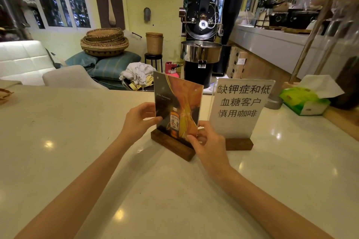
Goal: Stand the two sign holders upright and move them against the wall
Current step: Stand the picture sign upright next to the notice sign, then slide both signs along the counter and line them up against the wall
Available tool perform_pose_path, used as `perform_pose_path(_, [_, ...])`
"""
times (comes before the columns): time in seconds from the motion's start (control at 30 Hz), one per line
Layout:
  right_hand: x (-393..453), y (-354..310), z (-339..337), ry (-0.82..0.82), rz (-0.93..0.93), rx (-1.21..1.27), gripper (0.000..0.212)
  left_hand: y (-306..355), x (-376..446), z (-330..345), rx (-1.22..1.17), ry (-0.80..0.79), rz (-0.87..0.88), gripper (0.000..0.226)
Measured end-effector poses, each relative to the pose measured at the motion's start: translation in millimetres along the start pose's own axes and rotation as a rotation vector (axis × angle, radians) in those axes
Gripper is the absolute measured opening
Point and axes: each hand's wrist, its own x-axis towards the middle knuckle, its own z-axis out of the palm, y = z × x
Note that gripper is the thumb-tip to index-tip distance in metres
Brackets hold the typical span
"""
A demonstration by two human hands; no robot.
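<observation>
the whisky sign holder (177, 109) is held upright on the pale counter (77, 141), its wooden base (171, 144) down and its long axis vertical. the left hand (138, 120) is at nine o'clock of the panel, thumb and fingers closed on its left edge about halfway up. the right hand (208, 142) is at five o'clock, fingertips pinched on the lower right corner just above the base. both hands are equally near; the panel lies between them. its printed face is turned toward the camera and a little to seven o'clock, so the base runs skewed from ten o'clock to four o'clock.

the text sign holder (241, 107) is already standing at three o'clock of the first, just beside it, face to the camera, untouched. a green tissue box (304, 100) lies further out at two o'clock.

no wall is seen touching the counter; the far edge at twelve o'clock is judged the likely way to push, with the base squared first. a high grip could tip the panel.
</observation>
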Motion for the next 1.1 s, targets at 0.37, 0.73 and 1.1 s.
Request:
perform_pose_path(0.37, [-3.6, 7.8, -25.9, 0.014, 0.04, 0.145, 0.028, 8.7, -29.2, 25.1, 0.087, 0.089, 0.015, 0.092])
perform_pose_path(0.73, [16.9, 50.7, -106.8, 0.342, 0.377, 0.163, 0.043, 6.7, -43.8, 56.0, 0.099, 0.083, 0.041, 0.114])
perform_pose_path(1.1, [45.8, 61.3, -131.2, -0.122, 0.393, 0.147, 0.043, -2.0, -30.2, 44.2, 0.08, 0.071, 0.038, 0.112])
